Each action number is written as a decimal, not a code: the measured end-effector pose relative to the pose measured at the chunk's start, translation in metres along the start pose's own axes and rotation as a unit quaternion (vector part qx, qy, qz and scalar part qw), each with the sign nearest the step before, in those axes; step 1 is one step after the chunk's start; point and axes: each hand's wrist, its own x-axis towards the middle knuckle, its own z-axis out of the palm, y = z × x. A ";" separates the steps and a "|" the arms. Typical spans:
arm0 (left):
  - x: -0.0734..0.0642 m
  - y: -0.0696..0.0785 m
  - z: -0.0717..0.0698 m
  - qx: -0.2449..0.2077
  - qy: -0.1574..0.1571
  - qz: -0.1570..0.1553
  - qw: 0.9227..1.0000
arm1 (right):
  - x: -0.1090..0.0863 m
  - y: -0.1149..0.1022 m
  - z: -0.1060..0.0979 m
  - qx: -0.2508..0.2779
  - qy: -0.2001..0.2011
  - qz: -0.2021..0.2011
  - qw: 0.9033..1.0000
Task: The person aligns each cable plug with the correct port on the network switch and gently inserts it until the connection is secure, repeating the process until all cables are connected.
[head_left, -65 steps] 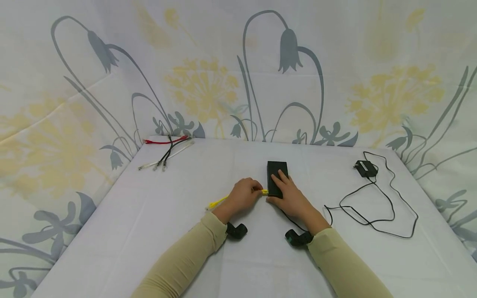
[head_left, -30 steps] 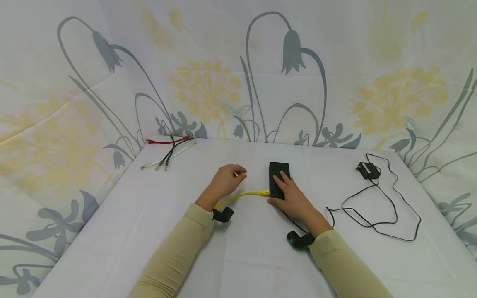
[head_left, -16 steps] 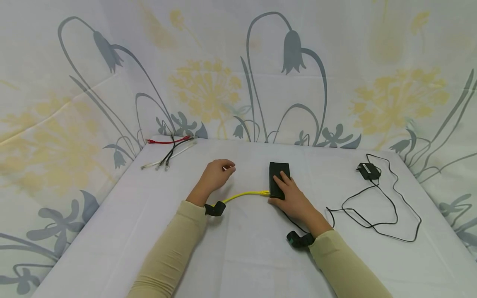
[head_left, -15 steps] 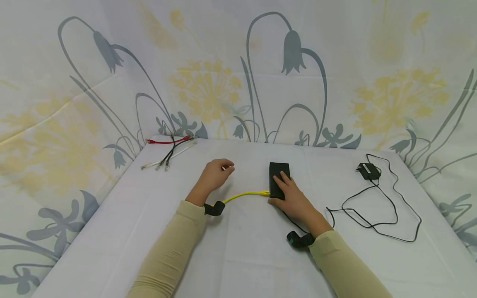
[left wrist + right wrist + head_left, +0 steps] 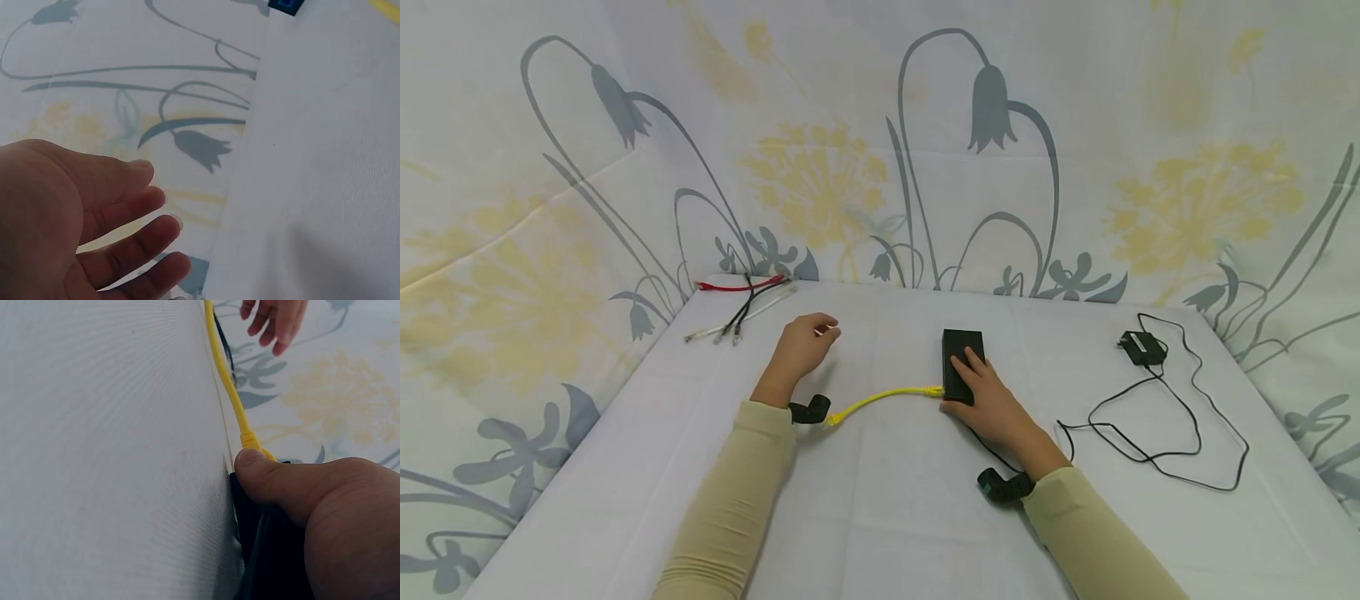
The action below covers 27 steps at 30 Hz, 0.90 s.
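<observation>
Right hand (image 5: 988, 396) on box (image 5: 962, 340), left hand (image 5: 802, 346) off to the side

Your right hand rests on the black box, fingers spread across its top, thumb by the near end. The box lies flat on the white table (image 5: 895, 517). The yellow cable (image 5: 880, 395) meets the box's left side near its front corner; your thumb partly covers that plug in the right wrist view, so how fully it is seated can't be read. The cable's other end lies on the table near your left wrist.

Your left hand hangs above the table, fingers loosely bent, gripping nothing.

Back left: red cable (image 5: 741, 288), black cables and white cable (image 5: 703, 333), crossing. Right: adapter (image 5: 1142, 348), its black cord (image 5: 1248, 450) looped on the table.
</observation>
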 end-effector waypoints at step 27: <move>0.001 -0.053 -0.037 0.034 0.067 -0.083 0.994 | 0.000 0.000 0.001 0.001 0.005 -0.001 1.000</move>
